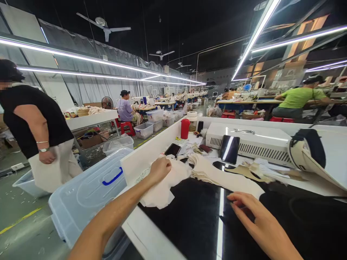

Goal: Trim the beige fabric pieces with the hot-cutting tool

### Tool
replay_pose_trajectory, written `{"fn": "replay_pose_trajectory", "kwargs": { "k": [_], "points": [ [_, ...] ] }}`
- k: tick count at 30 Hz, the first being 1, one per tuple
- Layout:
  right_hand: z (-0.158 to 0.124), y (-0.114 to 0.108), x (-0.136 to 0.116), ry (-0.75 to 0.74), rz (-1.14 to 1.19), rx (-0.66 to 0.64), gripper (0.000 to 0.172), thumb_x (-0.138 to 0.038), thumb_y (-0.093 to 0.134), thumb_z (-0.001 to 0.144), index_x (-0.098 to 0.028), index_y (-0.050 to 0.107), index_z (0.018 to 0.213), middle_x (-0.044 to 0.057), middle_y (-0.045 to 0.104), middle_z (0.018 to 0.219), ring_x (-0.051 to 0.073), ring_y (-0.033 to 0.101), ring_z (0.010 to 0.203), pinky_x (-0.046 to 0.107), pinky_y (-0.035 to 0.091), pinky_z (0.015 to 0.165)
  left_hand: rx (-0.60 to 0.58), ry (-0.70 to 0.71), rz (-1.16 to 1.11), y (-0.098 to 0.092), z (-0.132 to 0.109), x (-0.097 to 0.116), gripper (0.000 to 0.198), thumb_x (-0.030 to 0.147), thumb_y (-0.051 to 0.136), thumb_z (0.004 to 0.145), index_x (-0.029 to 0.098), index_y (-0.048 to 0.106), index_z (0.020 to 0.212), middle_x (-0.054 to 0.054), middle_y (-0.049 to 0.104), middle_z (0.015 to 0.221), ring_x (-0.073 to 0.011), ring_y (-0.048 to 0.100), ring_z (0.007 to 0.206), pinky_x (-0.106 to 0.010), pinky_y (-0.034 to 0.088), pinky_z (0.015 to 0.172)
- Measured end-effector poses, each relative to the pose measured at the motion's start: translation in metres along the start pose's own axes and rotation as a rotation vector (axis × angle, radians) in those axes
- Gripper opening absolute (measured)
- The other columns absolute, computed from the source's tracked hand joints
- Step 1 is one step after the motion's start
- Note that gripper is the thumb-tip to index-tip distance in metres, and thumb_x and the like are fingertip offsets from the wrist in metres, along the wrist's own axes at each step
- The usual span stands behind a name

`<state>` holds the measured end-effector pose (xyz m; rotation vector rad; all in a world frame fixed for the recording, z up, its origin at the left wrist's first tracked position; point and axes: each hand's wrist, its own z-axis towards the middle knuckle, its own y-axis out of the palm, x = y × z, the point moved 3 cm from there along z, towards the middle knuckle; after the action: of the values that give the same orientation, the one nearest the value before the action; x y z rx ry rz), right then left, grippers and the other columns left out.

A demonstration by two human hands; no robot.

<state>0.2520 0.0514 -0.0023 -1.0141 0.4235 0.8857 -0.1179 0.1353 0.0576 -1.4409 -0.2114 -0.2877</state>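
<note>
My left hand point(161, 169) is closed with curled fingers over a heap of thin white fabric pieces point(159, 195) at the left of the black glossy work surface point(195, 216). What lies under the fingertips is hidden. To the right, my right hand point(257, 216) hovers over the black surface, thumb and fingers apart, holding nothing that I can see. Just beyond it lies a stack of curved cream fabric pieces point(227, 177). Tan cut pieces point(249, 171) are spread behind that stack.
A white vented machine box point(249, 139) stands at the back, a dark phone-like screen point(230, 148) leaning on it. Nearby are a red container point(185, 128) and a phone point(172, 149). A lidded plastic bin point(89, 191) flanks the table; a person in black point(35, 119) stands beyond.
</note>
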Motion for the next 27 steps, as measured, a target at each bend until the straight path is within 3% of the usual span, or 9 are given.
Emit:
{"fn": "replay_pose_trajectory", "kwargs": {
  "k": [6,13,20,27],
  "points": [
    [-0.008,0.002,0.012,-0.017,-0.012,-0.092,0.029,-0.055,0.068,0.106,-0.033,0.086,0.112,0.008,0.088,0.118,0.026,0.087,0.091,0.034,0.075,0.085,-0.007,0.000,-0.010,0.007,0.007,-0.001,0.041,0.044,0.080,0.116,0.020,0.073,0.148,-0.013,0.074,0.150,-0.0304,0.077,0.128,-0.053,0.069,0.110],
    [-0.015,0.008,0.028,-0.038,0.000,-0.161,0.031,-0.056,0.067,0.110,-0.033,0.085,0.116,0.009,0.087,0.125,0.026,0.087,0.096,0.034,0.075,0.087,0.074,0.049,0.026,0.008,0.002,0.000,0.039,0.044,0.079,0.116,0.020,0.074,0.147,-0.013,0.073,0.151,-0.0303,0.076,0.129,-0.053,0.069,0.111],
    [-0.021,0.012,0.014,-0.063,0.006,-0.078,0.030,-0.055,0.065,0.108,-0.034,0.086,0.110,0.008,0.088,0.118,0.025,0.086,0.088,0.035,0.076,0.081,0.110,0.093,0.067,0.006,-0.001,0.000,0.037,0.043,0.078,0.117,0.021,0.074,0.146,-0.013,0.074,0.151,-0.0297,0.076,0.129,-0.053,0.068,0.111],
    [-0.022,0.014,0.010,-0.103,0.028,-0.140,0.026,-0.051,0.068,0.108,-0.033,0.086,0.111,0.008,0.089,0.119,0.024,0.088,0.086,0.031,0.076,0.078,0.091,0.097,0.085,0.014,0.003,-0.001,0.039,0.044,0.079,0.116,0.020,0.074,0.147,-0.013,0.074,0.149,-0.0297,0.077,0.127,-0.052,0.069,0.109]
  ]
}}
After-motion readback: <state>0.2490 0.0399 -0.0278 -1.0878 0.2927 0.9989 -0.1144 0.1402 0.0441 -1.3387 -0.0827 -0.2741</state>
